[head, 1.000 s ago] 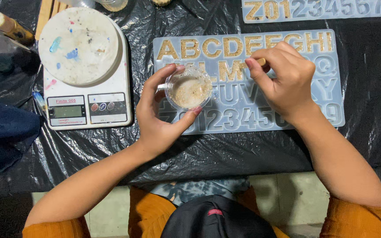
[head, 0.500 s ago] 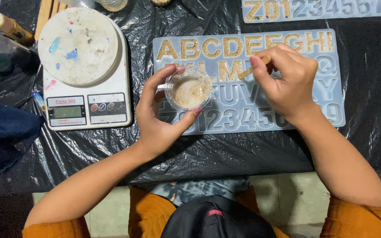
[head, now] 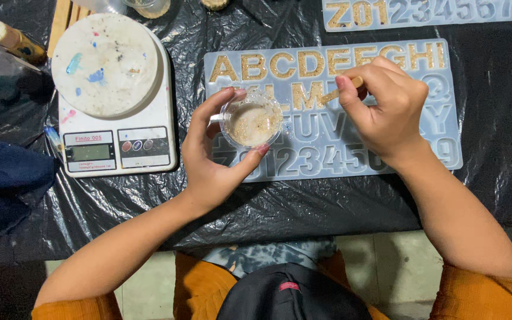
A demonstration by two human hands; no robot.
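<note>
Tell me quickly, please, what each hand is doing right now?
Left hand: closed around a small clear cup of golden mix.
Right hand: fingers closed on a wooden stick above the letter mould.

A small clear cup point(head: 251, 121) of pale gold-flecked mix sits upright over the mould; a thin wooden stick point(head: 342, 90) slants above the letters.
</note>
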